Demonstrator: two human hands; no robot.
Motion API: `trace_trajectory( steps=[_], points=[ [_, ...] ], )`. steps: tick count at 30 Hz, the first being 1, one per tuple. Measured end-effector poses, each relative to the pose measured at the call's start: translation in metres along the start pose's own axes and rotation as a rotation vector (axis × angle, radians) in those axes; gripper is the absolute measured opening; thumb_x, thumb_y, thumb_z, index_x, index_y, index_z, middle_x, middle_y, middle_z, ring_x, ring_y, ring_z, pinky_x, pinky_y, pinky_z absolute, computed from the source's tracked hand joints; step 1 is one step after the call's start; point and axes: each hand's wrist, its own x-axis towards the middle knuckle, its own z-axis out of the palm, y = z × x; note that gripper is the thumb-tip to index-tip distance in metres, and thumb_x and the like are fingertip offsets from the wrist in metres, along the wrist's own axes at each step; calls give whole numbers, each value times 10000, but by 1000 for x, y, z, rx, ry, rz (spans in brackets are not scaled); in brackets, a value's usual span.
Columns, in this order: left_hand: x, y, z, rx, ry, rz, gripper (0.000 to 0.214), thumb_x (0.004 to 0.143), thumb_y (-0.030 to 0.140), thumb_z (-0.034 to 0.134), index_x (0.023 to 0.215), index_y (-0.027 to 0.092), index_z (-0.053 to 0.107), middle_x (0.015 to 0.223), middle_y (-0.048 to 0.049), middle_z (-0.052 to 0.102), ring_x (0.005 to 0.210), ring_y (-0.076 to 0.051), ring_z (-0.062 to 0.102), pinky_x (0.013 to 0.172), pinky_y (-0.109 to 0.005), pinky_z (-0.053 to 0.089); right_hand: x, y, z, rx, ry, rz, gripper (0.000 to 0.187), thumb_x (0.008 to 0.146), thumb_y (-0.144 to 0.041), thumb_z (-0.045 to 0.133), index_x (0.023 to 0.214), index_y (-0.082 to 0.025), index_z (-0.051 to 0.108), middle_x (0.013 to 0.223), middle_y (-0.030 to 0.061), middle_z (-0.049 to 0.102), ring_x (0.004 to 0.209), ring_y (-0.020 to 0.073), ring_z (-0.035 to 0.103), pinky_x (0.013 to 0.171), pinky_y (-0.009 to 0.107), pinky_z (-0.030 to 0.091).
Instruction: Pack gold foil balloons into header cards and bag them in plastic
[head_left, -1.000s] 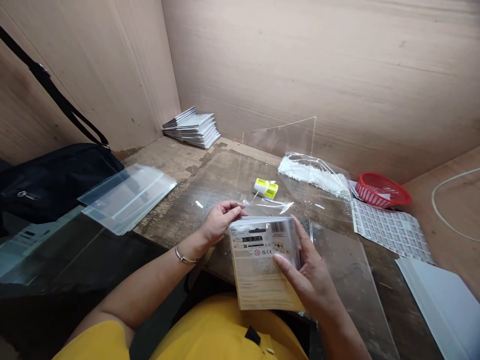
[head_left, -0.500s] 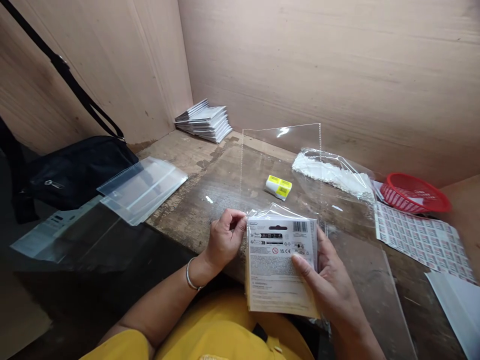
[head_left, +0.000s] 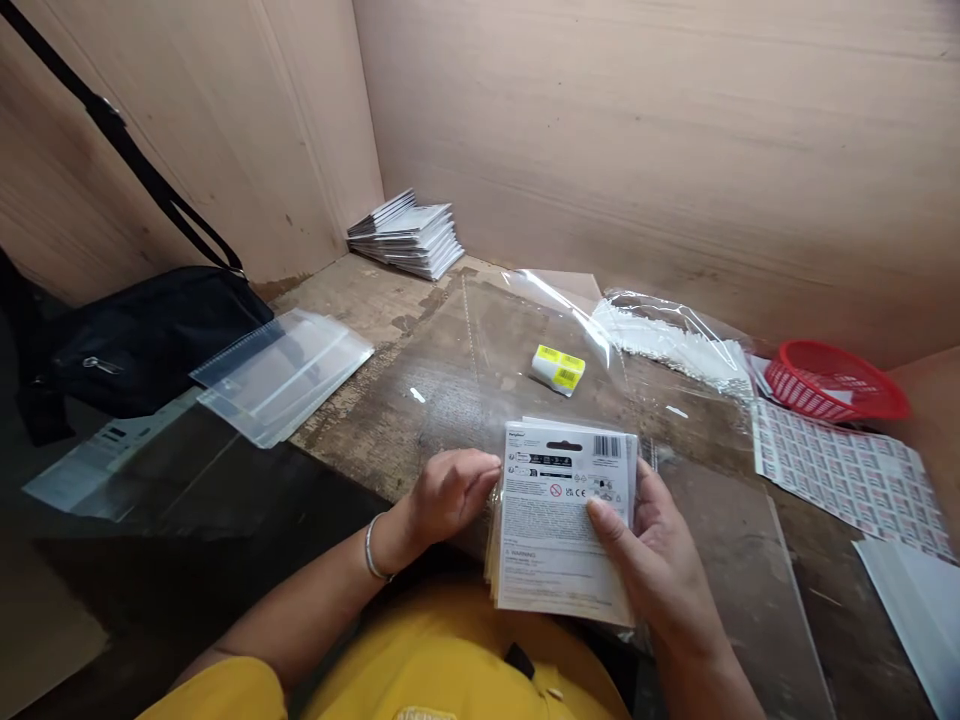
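Left hand (head_left: pixel 450 495): fingers curled and closed against the left edge of the card packet, gripping it through clear plastic; a silver bangle (head_left: pixel 371 550) circles the wrist.

Right hand (head_left: pixel 660 560): grasping the packet's right side, thumb across its printed face, fingers behind.

Card packet (head_left: pixel 562 520): a thick stack of printed cards with a barcode and warning text, held between both hands above the table's near edge.

Table: a clear plastic sleeve (head_left: pixel 525 330) lies on the worn wooden table (head_left: pixel 360 310), with a yellow-labelled pack (head_left: pixel 559 369) near the hands.

Right side: a plastic bag of white material (head_left: pixel 675 340), a red basket (head_left: pixel 832 382), a printed label sheet (head_left: pixel 844 480).

Left side: stacked clear sleeves (head_left: pixel 281 378), a black bag (head_left: pixel 150 345), stacked packets in the corner (head_left: pixel 405 237).
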Motion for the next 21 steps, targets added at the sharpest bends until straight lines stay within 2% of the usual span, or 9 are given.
trace_trajectory(
  steps=[3, 5, 7, 9, 11, 13, 16, 18, 21],
  points=[
    [16, 2, -2, -404, 67, -442, 585, 862, 526, 608, 1304, 212, 389, 1127, -132, 643, 1053, -212, 643, 920, -363, 513, 1, 2, 1, -54, 49, -81, 524, 856, -395, 656, 1327, -292, 452, 1269, 89, 622, 1095, 279, 631, 918, 444, 546],
    [37, 8, -3, -688, -36, -682, 750, 767, 622, 665, 1320, 188, 403, 1169, -158, 629, 1057, -246, 644, 899, -381, 527, 3, 3, 3, -125, 68, -156, 554, 852, -390, 660, 1348, -290, 433, 1289, 87, 601, 1129, 276, 606, 955, 442, 523],
    [59, 18, -6, -808, -186, -785, 688, 683, 559, 771, 1203, 184, 521, 1043, -105, 674, 916, -222, 673, 808, -337, 551, 5, 6, 5, -212, 76, -235, 614, 848, -383, 662, 1388, -292, 385, 1274, 88, 598, 1112, 276, 607, 948, 447, 522],
    [76, 27, -9, -759, -227, -776, 511, 664, 435, 821, 1042, 179, 591, 885, -41, 676, 767, -163, 653, 708, -266, 539, 12, 12, 8, -299, 96, -304, 645, 848, -378, 658, 1408, -294, 351, 1206, 86, 624, 1038, 272, 629, 901, 446, 540],
    [85, 31, -13, -635, -204, -675, 371, 700, 360, 802, 949, 173, 599, 788, -2, 641, 664, -113, 597, 621, -209, 495, 24, 19, 11, -365, 139, -366, 634, 847, -370, 652, 1399, -292, 352, 1161, 85, 638, 1006, 272, 634, 879, 445, 541],
    [87, 27, -15, -481, -209, -538, 298, 732, 325, 774, 919, 164, 606, 761, 8, 617, 638, -97, 557, 594, -191, 456, 38, 26, 14, -406, 172, -414, 564, 850, -362, 637, 1354, -271, 403, 1178, 96, 634, 1053, 280, 618, 922, 458, 515],
    [85, 15, -16, -304, -254, -425, 256, 757, 345, 743, 867, 148, 622, 798, -14, 624, 709, -119, 568, 651, -208, 453, 54, 31, 14, -457, 101, -394, 406, 865, -360, 598, 1241, -225, 525, 1185, 113, 643, 1113, 292, 599, 976, 487, 472],
    [85, 10, -16, -256, -287, -427, 277, 764, 380, 732, 854, 145, 618, 822, -23, 629, 746, -133, 574, 678, -219, 454, 55, 25, 10, -507, 52, -359, 505, 826, -398, 654, 1280, -215, 530, 1284, 130, 603, 1218, 316, 538, 1030, 513, 424],
    [87, 8, -15, -254, -337, -447, 318, 751, 415, 739, 860, 149, 602, 785, -1, 613, 691, -117, 547, 635, -208, 436, 52, 6, 1, -489, 91, -411, 838, 723, -433, 778, 1439, -236, 391, 1471, 130, 451, 1359, 317, 403, 1113, 498, 342]
  ],
)
